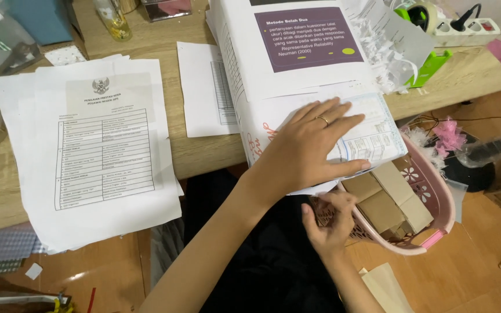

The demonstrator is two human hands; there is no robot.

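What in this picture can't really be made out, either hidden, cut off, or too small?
Head view only:
- Right hand: its fingertips are tucked under the paper stack; whether they hold anything is hidden.
- Pink basket: the stack covers its far part, so only some brown envelopes show.
- Bottle: top cut off by the upper edge.
- Form sheet: table entries too small to read.

Desk: pale wood grain. Paper stack: white, black ruled table, grey crest on top. Thick stack: white, purple panel with white text, yellow-green dots; lowest sheet pale blue lines. Basket: pink, cut-out flower pattern. Boxes: plain brown. Ring: gold. Dispenser: bright green. Lap: black. Floor: orange-brown wood.
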